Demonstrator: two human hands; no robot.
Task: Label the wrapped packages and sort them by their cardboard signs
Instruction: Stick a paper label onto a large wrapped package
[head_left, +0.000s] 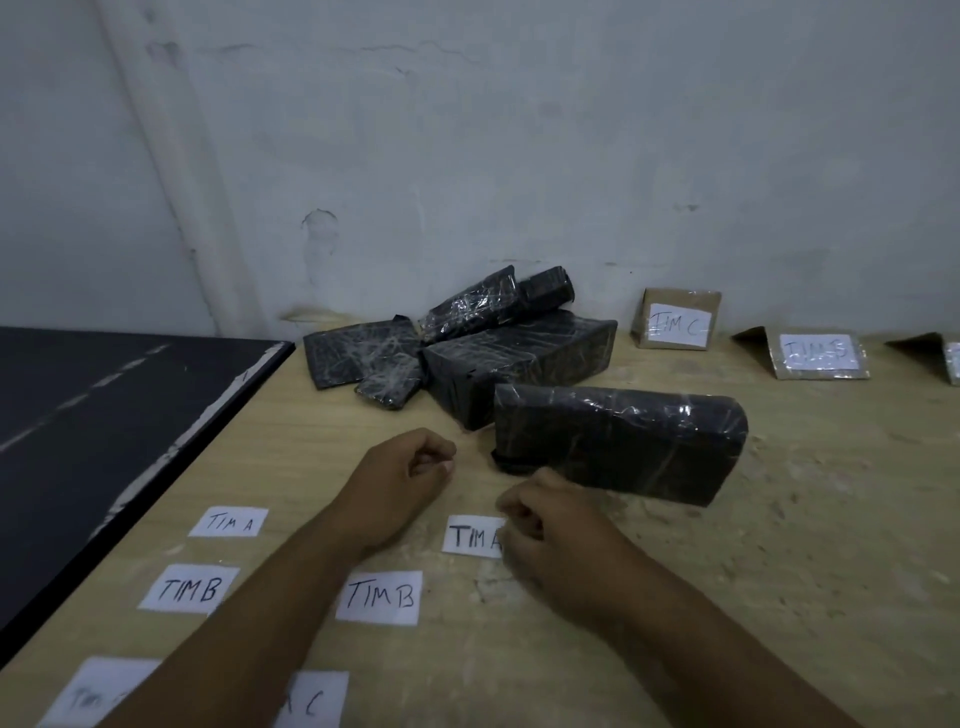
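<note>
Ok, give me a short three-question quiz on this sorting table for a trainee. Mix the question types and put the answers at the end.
1. True or false: the TIM C cardboard sign stands to the left of the TIM B cardboard sign.
2. The paper label at the right hand reads: A) TIM A; B) TIM B; C) TIM C.
3. How many TIM B paper labels lie flat on the table?
Key: 1 true; 2 A; 3 two.
</note>
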